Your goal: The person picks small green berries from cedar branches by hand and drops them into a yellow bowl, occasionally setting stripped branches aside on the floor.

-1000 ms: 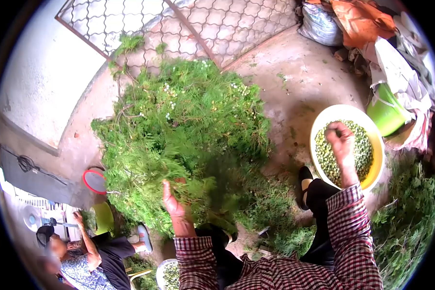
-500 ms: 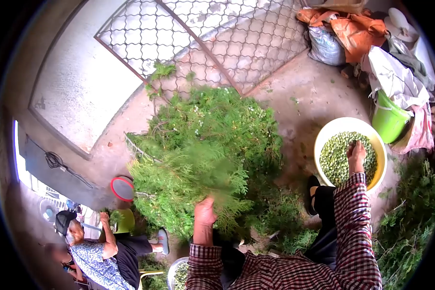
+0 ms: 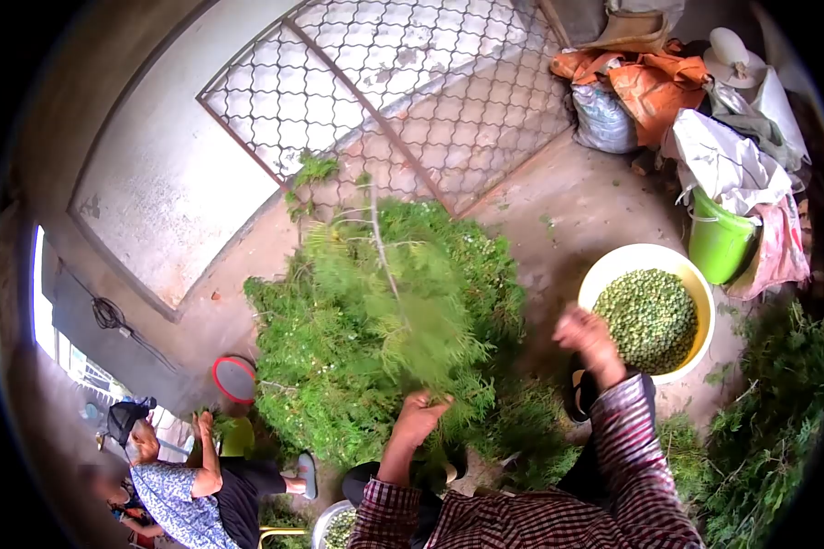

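My left hand point(image 3: 416, 421) is closed on a leafy evergreen branch point(image 3: 375, 316), whose flat green sprays spread away from me, blurred by motion. Beneath it lies a large heap of cut evergreen branches point(image 3: 325, 403). My right hand point(image 3: 590, 340) hangs at the near left rim of a yellow basin point(image 3: 699, 351), smeared by motion. Its fingers look curled, but whether anything is in them does not show. Small round green cones or berries point(image 3: 648, 316) fill much of the basin.
A bright green bucket point(image 3: 719, 240) and sacks point(image 3: 604, 119) stand at the back right. More cut branches point(image 3: 769, 444) lie at right. A metal grille point(image 3: 375, 110) leans behind the heap. At left sits another person point(image 3: 188, 489) near a red-rimmed sieve point(image 3: 234, 379). A second basin point(image 3: 325, 523) is below.
My right hand has come up out of the basin and moved left. My left hand has shifted slightly right, and the branch in it has swung. The view has tilted a little.
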A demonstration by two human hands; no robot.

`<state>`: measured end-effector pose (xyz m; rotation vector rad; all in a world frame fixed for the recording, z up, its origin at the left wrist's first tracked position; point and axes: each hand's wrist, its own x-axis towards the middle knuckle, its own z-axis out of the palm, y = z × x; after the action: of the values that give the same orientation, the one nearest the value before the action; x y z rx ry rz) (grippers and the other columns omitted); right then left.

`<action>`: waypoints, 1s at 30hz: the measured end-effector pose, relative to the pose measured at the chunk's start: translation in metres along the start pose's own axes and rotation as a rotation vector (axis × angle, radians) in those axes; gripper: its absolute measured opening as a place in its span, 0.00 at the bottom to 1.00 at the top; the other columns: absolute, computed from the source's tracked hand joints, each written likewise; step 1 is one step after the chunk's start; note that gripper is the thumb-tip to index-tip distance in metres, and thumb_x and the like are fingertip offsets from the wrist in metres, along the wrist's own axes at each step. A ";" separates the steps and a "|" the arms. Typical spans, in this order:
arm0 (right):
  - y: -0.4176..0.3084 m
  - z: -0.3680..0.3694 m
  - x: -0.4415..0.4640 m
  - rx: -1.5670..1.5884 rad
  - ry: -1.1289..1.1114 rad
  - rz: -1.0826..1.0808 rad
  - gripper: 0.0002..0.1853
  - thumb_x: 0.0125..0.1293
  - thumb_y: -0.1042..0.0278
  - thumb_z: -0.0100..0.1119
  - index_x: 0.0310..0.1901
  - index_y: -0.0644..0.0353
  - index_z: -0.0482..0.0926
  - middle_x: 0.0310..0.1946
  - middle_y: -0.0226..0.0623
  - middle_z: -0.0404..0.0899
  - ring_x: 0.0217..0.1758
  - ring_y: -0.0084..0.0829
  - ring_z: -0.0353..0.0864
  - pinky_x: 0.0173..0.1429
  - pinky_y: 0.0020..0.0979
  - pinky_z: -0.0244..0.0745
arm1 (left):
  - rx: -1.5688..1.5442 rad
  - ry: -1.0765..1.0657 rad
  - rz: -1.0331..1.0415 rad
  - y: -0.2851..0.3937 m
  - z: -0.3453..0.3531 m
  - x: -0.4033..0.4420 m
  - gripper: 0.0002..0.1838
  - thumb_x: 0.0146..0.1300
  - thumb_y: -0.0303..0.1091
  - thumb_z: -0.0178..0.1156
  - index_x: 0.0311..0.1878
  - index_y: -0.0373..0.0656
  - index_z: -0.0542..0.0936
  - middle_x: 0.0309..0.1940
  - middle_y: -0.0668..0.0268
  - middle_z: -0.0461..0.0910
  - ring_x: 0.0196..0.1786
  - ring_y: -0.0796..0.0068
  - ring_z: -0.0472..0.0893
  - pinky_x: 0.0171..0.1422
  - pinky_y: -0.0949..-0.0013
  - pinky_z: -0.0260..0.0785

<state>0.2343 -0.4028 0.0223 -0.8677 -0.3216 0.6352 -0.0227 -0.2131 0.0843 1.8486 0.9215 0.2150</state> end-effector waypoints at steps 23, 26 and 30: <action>0.045 0.113 -0.070 -0.788 -0.436 -0.250 0.32 0.58 0.62 0.55 0.60 0.67 0.54 0.42 0.51 0.75 0.40 0.33 0.78 0.41 0.29 0.75 | 0.424 -0.267 0.229 0.006 0.039 -0.015 0.15 0.54 0.32 0.57 0.45 0.38 0.74 0.31 0.60 0.79 0.33 0.76 0.75 0.39 0.71 0.67; 0.055 0.102 -0.054 -0.910 -0.272 -0.260 0.21 0.55 0.67 0.57 0.49 0.68 0.71 0.32 0.48 0.77 0.29 0.30 0.78 0.32 0.27 0.76 | 0.373 -0.222 0.270 0.006 0.036 -0.016 0.24 0.51 0.39 0.64 0.49 0.37 0.72 0.41 0.54 0.77 0.42 0.70 0.77 0.45 0.71 0.69; 0.031 0.086 -0.047 -0.529 0.007 -0.122 0.22 0.54 0.65 0.59 0.48 0.69 0.69 0.44 0.47 0.74 0.46 0.37 0.73 0.51 0.33 0.70 | 0.247 -0.276 0.327 0.007 0.012 -0.027 0.35 0.48 0.43 0.66 0.58 0.40 0.65 0.51 0.54 0.72 0.51 0.66 0.74 0.51 0.68 0.68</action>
<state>0.1420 -0.3656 0.0500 -1.3436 -0.5457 0.4361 -0.0314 -0.2406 0.0915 2.1889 0.4683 0.0423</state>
